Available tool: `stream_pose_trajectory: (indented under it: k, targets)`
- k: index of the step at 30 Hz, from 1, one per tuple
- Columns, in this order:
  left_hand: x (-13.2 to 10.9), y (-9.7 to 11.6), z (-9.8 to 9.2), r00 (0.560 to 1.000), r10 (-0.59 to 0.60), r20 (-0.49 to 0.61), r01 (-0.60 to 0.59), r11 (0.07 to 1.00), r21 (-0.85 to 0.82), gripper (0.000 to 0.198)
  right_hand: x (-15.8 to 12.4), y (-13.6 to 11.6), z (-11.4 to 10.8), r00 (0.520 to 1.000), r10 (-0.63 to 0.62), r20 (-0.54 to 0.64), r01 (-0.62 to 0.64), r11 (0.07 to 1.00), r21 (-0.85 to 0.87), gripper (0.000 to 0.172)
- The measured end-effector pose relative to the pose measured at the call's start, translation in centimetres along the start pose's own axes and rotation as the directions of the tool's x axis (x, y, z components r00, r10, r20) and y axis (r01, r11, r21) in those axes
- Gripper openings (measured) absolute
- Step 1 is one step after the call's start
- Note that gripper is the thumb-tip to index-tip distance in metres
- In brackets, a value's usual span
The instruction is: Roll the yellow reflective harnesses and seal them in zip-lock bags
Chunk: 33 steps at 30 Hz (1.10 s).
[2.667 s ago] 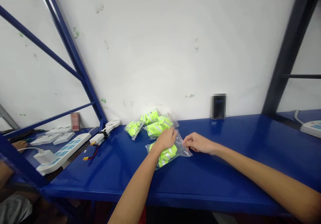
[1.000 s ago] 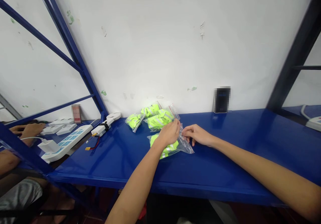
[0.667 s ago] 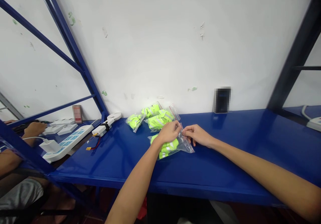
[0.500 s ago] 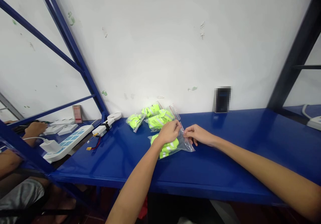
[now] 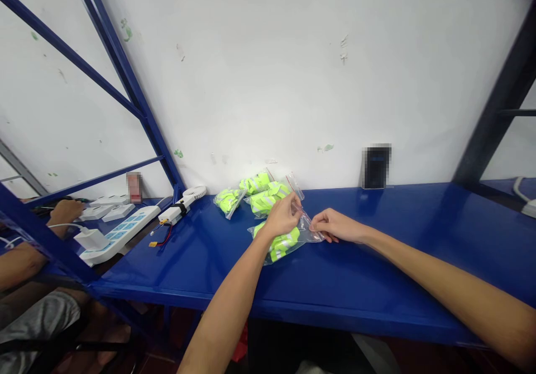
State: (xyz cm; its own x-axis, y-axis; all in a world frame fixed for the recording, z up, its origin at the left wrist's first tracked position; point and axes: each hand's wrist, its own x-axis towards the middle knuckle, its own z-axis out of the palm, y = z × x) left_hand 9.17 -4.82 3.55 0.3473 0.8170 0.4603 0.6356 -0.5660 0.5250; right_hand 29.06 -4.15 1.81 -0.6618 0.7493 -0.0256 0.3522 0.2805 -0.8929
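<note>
A clear zip-lock bag (image 5: 309,235) lies on the blue table, its open end toward the right. Inside it is a folded neon-yellow vest (image 5: 280,245) with silver reflective strips. My left hand (image 5: 285,216) pinches the bag's upper edge near the zip strip, partly covering the vest. My right hand (image 5: 335,225) pinches the zip strip a little further right, with fingers bent together. Just behind my left hand are several more bagged neon-yellow bundles, among them a larger bag (image 5: 268,198), a rear bag (image 5: 255,182) and a small bag (image 5: 228,201).
A dark upright object (image 5: 376,167), blurred out, leans against the wall. To the left lie a white handheld fan (image 5: 184,204) with a wired connector, and a white power strip (image 5: 125,233). A blue frame post (image 5: 138,106) separates off another person's arm (image 5: 25,262).
My right hand has slid slightly right along the bag's zip edge, and the bag's corner has lifted a little. The whole view has shifted slightly.
</note>
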Motion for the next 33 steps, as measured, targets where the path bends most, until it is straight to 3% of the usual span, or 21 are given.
stream_pose_trajectory:
  k: [6,10,15,21,24,27,33]
  targets:
    - [-0.1,0.3,-0.3,0.998,-0.054,-0.026,0.055,0.998,0.031,0.029,0.3,0.1,0.4,0.997,-0.055,-0.062,0.059,0.996,0.059,0.027]
    - [-0.1,0.4,-0.5,1.000,-0.029,-0.003,0.029,0.999,0.020,0.041,0.7,0.7,0.7,0.994,-0.075,-0.083,0.075,0.997,-0.007,0.029]
    - [0.1,-0.1,-0.4,1.000,-0.021,-0.018,0.021,1.000,-0.009,0.039,0.7,0.3,1.4,0.972,-0.108,-0.210,0.085,0.990,-0.114,0.027]
    - [0.3,-0.1,-0.3,0.999,-0.034,-0.005,0.033,0.994,-0.108,0.036,0.7,-0.5,2.6,0.965,0.011,-0.262,-0.004,1.000,0.024,0.023]
    - [0.4,0.0,-0.1,0.999,-0.046,0.008,0.047,0.987,-0.156,0.044,1.0,-0.1,3.2,0.908,-0.116,-0.403,0.043,0.982,-0.185,0.024]
    - [0.4,0.0,0.0,0.998,-0.057,-0.010,0.054,0.982,-0.182,0.049,1.1,0.5,3.6,0.856,-0.253,-0.451,0.067,0.919,-0.388,0.023]
    - [0.5,-0.6,0.0,0.992,-0.086,-0.093,0.059,0.965,-0.254,0.042,0.9,0.7,3.8,0.859,-0.287,-0.424,0.103,0.908,-0.406,0.022]
